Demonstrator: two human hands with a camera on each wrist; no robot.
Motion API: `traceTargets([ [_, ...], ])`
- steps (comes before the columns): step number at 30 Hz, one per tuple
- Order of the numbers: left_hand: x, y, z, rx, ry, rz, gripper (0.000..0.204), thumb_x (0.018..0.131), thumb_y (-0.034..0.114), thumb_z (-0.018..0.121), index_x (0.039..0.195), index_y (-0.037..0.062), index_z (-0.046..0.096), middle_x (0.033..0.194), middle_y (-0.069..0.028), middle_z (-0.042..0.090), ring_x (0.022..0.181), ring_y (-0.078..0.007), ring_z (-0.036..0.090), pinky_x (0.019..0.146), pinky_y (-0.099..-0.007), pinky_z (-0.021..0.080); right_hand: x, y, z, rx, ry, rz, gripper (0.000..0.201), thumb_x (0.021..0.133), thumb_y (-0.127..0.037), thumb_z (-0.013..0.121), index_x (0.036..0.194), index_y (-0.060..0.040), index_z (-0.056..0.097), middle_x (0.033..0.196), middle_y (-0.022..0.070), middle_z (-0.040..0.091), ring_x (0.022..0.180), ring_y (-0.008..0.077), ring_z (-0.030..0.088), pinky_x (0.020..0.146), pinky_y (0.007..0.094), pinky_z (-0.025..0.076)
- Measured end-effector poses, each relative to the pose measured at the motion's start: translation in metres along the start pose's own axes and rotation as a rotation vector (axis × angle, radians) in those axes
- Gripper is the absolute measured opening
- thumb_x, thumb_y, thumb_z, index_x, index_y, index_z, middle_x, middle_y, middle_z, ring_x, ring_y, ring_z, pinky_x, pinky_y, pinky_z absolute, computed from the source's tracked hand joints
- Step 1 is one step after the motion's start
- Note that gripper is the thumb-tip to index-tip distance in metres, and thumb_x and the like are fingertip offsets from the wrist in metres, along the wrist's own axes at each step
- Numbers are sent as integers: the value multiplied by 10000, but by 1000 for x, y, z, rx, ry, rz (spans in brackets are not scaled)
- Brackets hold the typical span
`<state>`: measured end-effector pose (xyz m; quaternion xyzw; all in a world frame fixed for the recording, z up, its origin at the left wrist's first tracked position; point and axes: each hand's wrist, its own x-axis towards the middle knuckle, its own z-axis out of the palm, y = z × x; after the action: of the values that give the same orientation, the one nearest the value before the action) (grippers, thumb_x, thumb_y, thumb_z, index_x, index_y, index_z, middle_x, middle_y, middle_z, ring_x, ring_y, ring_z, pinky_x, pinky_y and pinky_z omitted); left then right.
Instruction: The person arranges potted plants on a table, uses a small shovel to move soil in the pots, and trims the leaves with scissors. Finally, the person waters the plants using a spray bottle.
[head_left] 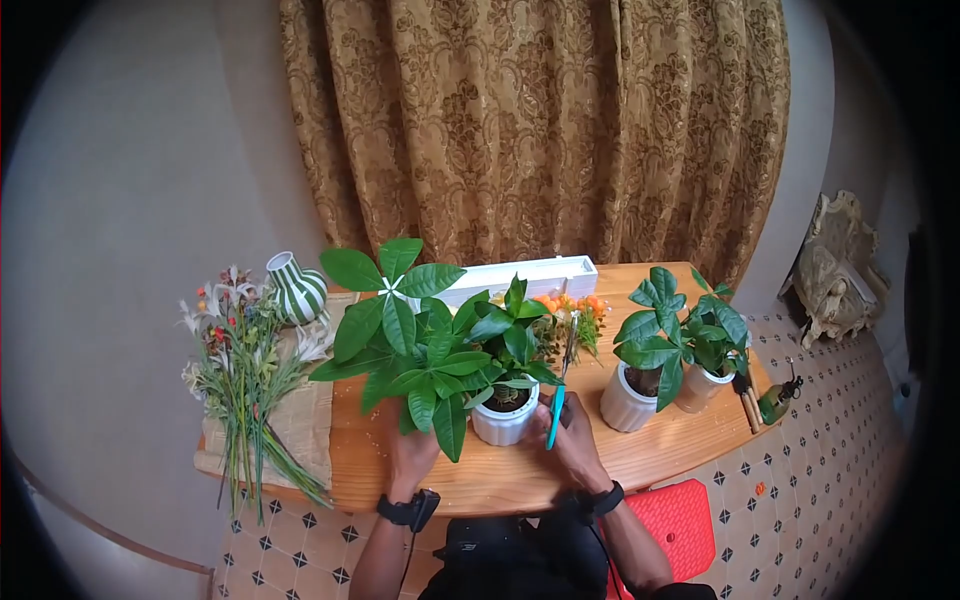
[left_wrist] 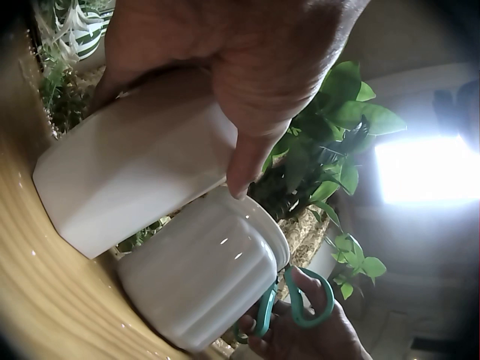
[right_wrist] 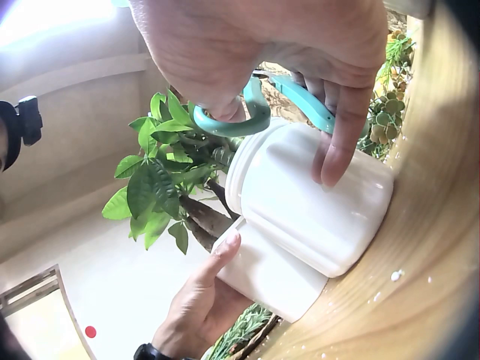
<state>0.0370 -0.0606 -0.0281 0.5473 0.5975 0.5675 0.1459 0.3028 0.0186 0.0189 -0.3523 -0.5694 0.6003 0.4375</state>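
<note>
My left hand (head_left: 412,460) grips a smooth, tapered white pot (left_wrist: 135,157), its thumb at the rim; leaves hide this pot in the head view. Right beside it stands a ribbed white pot (head_left: 500,426) with a leafy green plant (head_left: 516,325) in dark soil. In my right hand (head_left: 578,445) are scissors with teal handles (right_wrist: 304,101), their blades pointing away from me. Fingers of that hand lie against the side of the ribbed pot in the right wrist view. A large-leaved plant (head_left: 440,375) spreads over the left hand.
Two more potted plants (head_left: 628,400) stand to the right, near a green spray bottle (head_left: 775,402). Cut flowers (head_left: 245,380) and a striped vase (head_left: 296,290) lie on brown paper at left. Behind are a white planter box (head_left: 545,272) and orange flowers (head_left: 590,308). A red stool (head_left: 680,530) is below.
</note>
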Motion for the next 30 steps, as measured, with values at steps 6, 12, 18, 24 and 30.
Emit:
traceTargets([
  [6, -2, 4, 4, -78, -22, -57, 590, 882, 155, 756, 1361, -8, 453, 1278, -166, 571, 1167, -295, 565, 1016, -397, 428, 0, -1, 0, -3, -9, -2, 467, 990, -292, 676, 1231, 46, 463, 977, 82, 620, 830, 118, 615, 703, 273, 549],
  [12, -1, -4, 5, -40, -45, -70, 601, 894, 171, 744, 1376, -13, 437, 1304, -176, 557, 1195, -305, 551, 1035, -407, 415, 0, 0, -1, 12, -17, -1, 491, 986, -300, 681, 1250, 50, 459, 959, 80, 616, 820, 132, 630, 706, 283, 562],
  [18, -1, -1, 5, -59, -34, -70, 583, 893, 177, 743, 1360, -15, 452, 1295, -179, 560, 1185, -312, 554, 1027, -413, 418, 2, 2, -2, -27, -13, 1, 500, 982, -306, 687, 1249, 53, 463, 929, 74, 613, 811, 131, 623, 704, 278, 558],
  [24, -1, 0, 5, -62, -34, -50, 563, 892, 168, 740, 1346, -12, 461, 1282, -178, 563, 1176, -315, 553, 1022, -416, 418, 3, 2, -1, -41, -3, -11, 485, 983, -295, 684, 1241, 51, 463, 995, 97, 637, 817, 135, 635, 701, 280, 558],
  [30, -1, 0, 6, -63, -34, -44, 543, 890, 160, 737, 1332, -10, 470, 1268, -176, 565, 1167, -318, 553, 1017, -419, 419, 5, 6, -4, -3, -26, 22, 468, 990, -285, 674, 1245, 44, 461, 1206, 169, 644, 855, 159, 673, 689, 286, 560],
])
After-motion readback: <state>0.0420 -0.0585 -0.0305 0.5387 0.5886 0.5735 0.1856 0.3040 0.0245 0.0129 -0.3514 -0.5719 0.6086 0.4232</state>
